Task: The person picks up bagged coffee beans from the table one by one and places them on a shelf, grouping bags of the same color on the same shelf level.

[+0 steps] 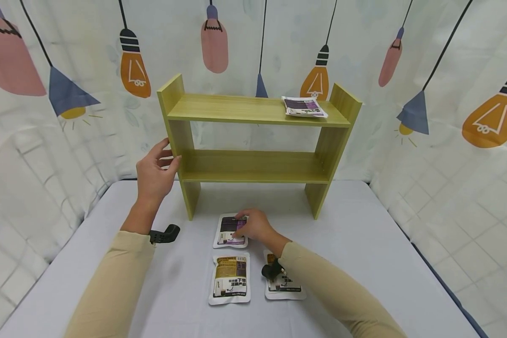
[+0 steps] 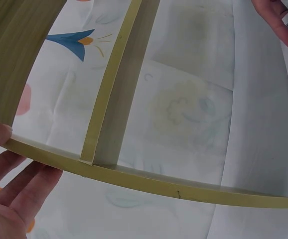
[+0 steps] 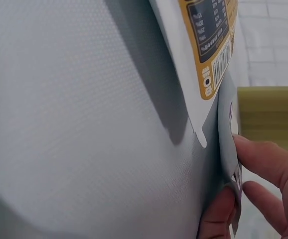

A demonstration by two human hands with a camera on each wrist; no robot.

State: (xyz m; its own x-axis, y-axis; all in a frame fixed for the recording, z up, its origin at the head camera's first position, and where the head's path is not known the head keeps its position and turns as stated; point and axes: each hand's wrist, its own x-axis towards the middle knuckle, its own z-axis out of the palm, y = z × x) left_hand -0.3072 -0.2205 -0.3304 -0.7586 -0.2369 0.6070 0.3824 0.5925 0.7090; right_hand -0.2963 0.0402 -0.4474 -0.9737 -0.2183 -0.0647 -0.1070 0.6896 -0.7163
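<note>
A two-tier yellow-green wooden shelf (image 1: 253,166) stands on the table. My left hand (image 1: 155,171) grips its left side panel (image 2: 184,191), thumb at the front edge and fingers on the outer face. Below the shelf, a white pouch with a purple and black label (image 1: 226,231) lies on the table. Its right edge is pinched by my right hand (image 1: 255,225); in the right wrist view the thumb (image 3: 263,158) is on the label side and a finger (image 3: 217,211) is under the edge.
Nearer me lie a pouch with a gold and black label (image 1: 230,279) and a similar pouch (image 1: 285,288), partly hidden by my right wrist. More purple-labelled pouches (image 1: 304,107) are stacked at the right end of the top shelf. A patterned curtain (image 1: 253,42) hangs behind.
</note>
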